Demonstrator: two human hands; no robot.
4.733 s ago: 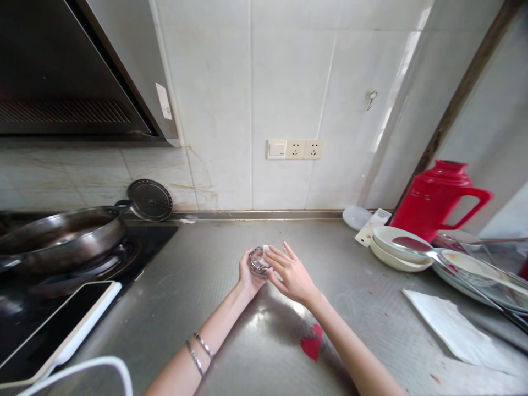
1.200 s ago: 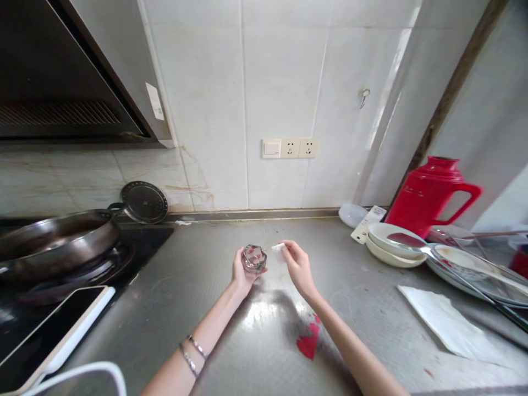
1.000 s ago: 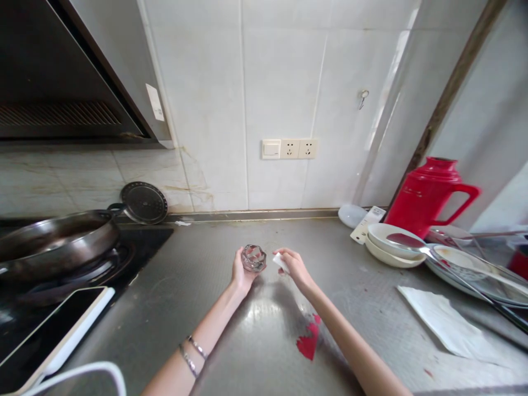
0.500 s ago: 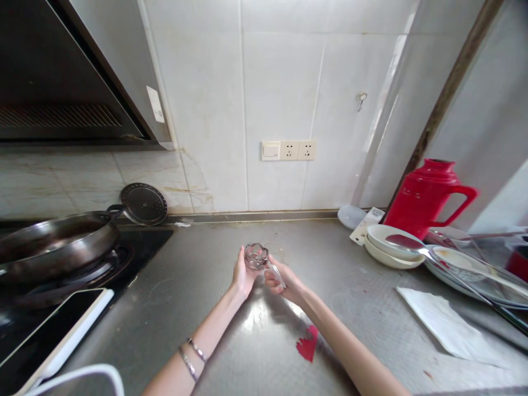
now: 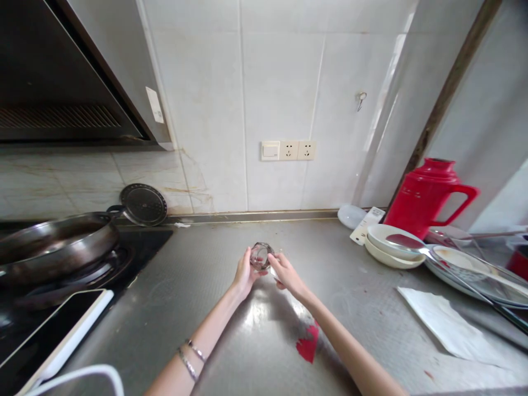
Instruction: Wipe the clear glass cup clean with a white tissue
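Note:
A small clear glass dish, with a faceted dark-looking rim, is held up above the steel counter. My left hand is cupped around its left side and underside, gripping it. My right hand is closed on a folded white tissue, with the thumb and fingers pressed against the dish's right edge. Most of the tissue is hidden by the fingers. A torn red scrap lies on the counter beside my right forearm.
A steel pan sits on the black cooktop at left, near a white-edged phone-like device. Stacked bowls, a plate with utensils, and a red thermos stand at right. A white napkin lies before them.
The glass dish has shifted slightly right and turned in my left hand. My right hand has moved up onto its rim, covering more of the tissue.

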